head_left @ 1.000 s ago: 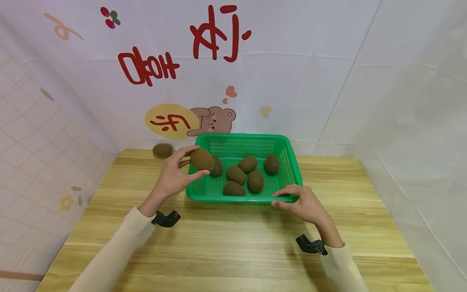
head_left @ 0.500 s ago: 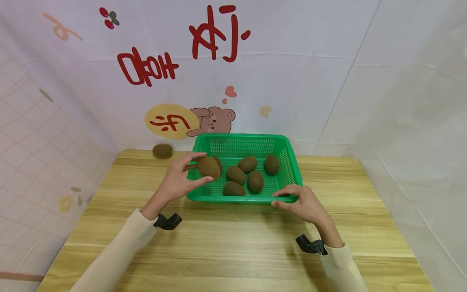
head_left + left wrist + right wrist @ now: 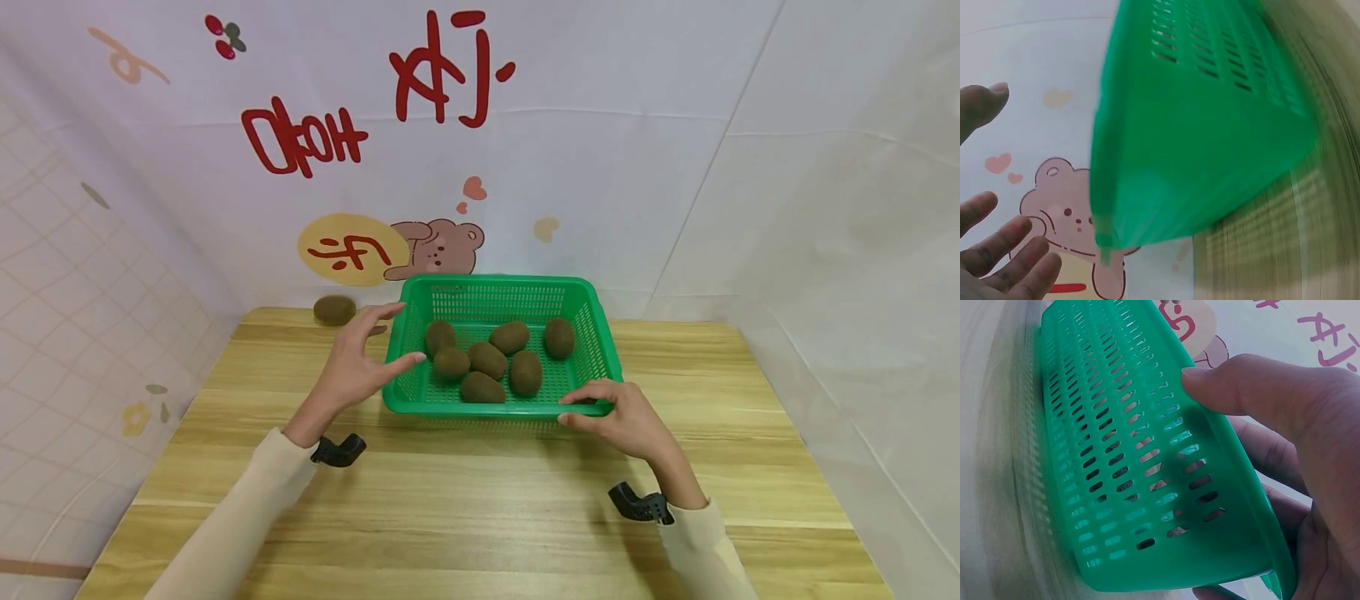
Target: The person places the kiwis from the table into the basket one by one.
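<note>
A green slotted plastic basket (image 3: 502, 408) stands on the table with several brown kiwis in it, among them one kiwi (image 3: 452, 364) at its left side. My left hand (image 3: 358, 354) is over the basket's left rim, thumb and fingers spread apart with nothing between them. In the left wrist view the same hand (image 3: 1004, 250) shows its fingers apart beside the basket's wall (image 3: 1191, 137). My right hand (image 3: 622, 417) grips the front rim near the right corner; in the right wrist view its thumb (image 3: 1222, 384) lies on the outside of the rim and the fingers reach inside.
Another kiwi (image 3: 334, 310) lies on the wooden table (image 3: 480, 517) at the back left, beyond my left hand. A printed white cloth (image 3: 600, 167) hangs right behind the table, and more cloth closes off both sides.
My left hand carried a kiwi down into the basket's left side, let go of it and drew back up to the left. The right hand has stayed on the rim.
</note>
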The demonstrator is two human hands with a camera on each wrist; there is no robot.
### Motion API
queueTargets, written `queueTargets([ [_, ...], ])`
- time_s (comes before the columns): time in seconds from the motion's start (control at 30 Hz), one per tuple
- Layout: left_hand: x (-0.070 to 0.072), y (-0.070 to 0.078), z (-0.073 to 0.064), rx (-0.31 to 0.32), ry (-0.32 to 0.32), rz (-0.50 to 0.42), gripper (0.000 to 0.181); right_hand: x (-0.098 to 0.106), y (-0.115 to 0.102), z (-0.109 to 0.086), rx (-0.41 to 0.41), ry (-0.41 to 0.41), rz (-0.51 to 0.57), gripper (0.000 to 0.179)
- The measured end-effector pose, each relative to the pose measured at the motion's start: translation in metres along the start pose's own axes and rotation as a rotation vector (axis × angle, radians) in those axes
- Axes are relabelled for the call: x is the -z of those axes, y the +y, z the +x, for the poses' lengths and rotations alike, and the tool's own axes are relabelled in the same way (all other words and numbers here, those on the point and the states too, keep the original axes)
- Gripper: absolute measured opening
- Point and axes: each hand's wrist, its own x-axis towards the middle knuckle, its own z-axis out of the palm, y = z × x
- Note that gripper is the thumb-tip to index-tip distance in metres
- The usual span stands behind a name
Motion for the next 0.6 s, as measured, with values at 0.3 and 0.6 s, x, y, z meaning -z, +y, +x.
queueTargets([
  [0.3, 0.007, -0.016, 0.003, 0.051, 0.055, 0.103, 0.084, 0.000, 0.001, 0.000, -0.001, -0.002, 0.005, 0.022],
  [0.6, 0.014, -0.040, 0.006, 0.134, 0.121, 0.120, 0.091, 0.001, -0.001, 0.000, 0.003, 0.001, 0.015, 0.021],
])
